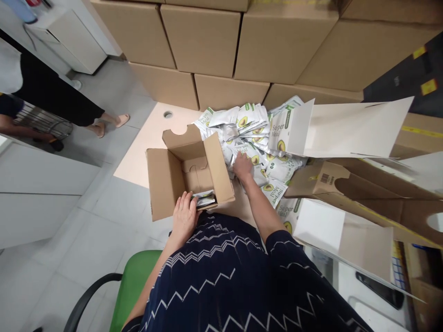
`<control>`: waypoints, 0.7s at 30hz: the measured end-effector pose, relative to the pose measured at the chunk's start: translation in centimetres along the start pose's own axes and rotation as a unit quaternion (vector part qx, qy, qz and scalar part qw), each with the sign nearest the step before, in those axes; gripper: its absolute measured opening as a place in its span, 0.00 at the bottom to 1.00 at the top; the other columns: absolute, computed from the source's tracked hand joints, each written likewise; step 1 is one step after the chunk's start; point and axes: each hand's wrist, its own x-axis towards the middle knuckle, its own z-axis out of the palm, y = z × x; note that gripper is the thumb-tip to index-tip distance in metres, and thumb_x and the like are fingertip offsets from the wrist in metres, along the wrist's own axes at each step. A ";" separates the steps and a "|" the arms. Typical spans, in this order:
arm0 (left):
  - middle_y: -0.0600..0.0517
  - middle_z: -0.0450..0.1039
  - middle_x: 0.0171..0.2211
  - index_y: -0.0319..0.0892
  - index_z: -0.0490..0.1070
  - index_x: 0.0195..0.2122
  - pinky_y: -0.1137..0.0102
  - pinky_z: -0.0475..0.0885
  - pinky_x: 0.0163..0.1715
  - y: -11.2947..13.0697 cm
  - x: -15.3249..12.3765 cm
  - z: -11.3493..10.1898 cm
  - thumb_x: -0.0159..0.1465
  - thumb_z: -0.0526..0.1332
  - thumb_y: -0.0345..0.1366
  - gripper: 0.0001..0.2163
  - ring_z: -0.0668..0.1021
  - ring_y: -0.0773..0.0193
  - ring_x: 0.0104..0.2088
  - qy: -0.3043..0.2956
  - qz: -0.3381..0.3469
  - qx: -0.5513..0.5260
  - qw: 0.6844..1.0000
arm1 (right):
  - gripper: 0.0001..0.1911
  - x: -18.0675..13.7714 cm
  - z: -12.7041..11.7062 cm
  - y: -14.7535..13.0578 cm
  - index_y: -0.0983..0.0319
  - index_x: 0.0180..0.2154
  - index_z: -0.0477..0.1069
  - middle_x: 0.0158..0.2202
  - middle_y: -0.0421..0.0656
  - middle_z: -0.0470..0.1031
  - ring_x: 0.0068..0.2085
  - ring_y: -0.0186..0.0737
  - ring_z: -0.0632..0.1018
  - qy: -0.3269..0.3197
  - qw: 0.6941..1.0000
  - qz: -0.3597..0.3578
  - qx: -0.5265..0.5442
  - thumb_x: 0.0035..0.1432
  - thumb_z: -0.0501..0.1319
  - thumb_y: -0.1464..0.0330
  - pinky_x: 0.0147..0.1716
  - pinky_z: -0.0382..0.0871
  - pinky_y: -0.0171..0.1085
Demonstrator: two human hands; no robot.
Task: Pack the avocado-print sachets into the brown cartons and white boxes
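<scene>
An open cardboard box [159,184] stands with its flaps up at the table's near left. A few upright sachets [206,198] line its near inner wall. My left hand [186,213] is curled over that near rim, with its fingertips beside those sachets. A loose pile of white sachets printed with avocados and "Super Meal" [277,168] lies to the right of the box. My right hand [243,167] reaches into the pile, its fingers bunched on a sachet [246,148]; the fingertips are partly hidden.
Stacked closed cartons [200,39] wall off the back of the table [138,159]. White open boxes [349,131] and an empty brown carton [332,180] crowd the right side. A green chair [140,272] is behind left. A person [58,92] stands at far left by a wire basket.
</scene>
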 end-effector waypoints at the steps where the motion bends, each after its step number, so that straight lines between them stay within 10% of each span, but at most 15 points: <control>1: 0.36 0.62 0.63 0.36 0.65 0.57 0.50 0.59 0.64 0.0 0.0 0.0 0.67 0.54 0.40 0.20 0.61 0.44 0.66 -0.001 0.001 0.002 1.000 | 0.27 0.0 -0.5 0.3 0.69 0.64 0.56 0.60 0.66 0.62 0.57 0.59 0.69 0.001 1.000 -0.004 0.003 0.64 0.45 0.75 0.50 0.65 0.49; 9: 0.36 0.63 0.62 0.37 0.67 0.55 0.49 0.59 0.63 0.1 0.0 -0.1 0.68 0.54 0.40 0.18 0.61 0.44 0.66 -0.003 0.008 0.010 1.000 | 0.21 -2.5 -9.8 2.3 0.65 0.57 0.63 0.47 0.55 0.75 0.49 0.53 0.76 0.137 0.982 -0.022 0.130 0.66 0.44 0.72 0.48 0.67 0.46; 14: 0.36 0.62 0.63 0.37 0.67 0.55 0.50 0.58 0.64 0.4 0.1 -0.6 0.67 0.55 0.39 0.18 0.60 0.45 0.67 -0.009 0.001 0.003 1.000 | 0.20 -8.7 -16.7 0.8 0.59 0.55 0.66 0.47 0.46 0.75 0.46 0.45 0.76 0.312 0.881 -0.186 0.303 0.68 0.43 0.65 0.48 0.68 0.44; 21: 0.35 0.63 0.62 0.36 0.67 0.55 0.51 0.57 0.65 0.3 -0.1 -0.3 0.68 0.55 0.39 0.17 0.60 0.45 0.67 -0.006 0.003 -0.011 1.000 | 0.18 -11.3 -16.2 -6.1 0.59 0.54 0.66 0.47 0.44 0.76 0.42 0.40 0.76 0.087 0.874 -0.418 0.231 0.68 0.46 0.69 0.41 0.67 0.37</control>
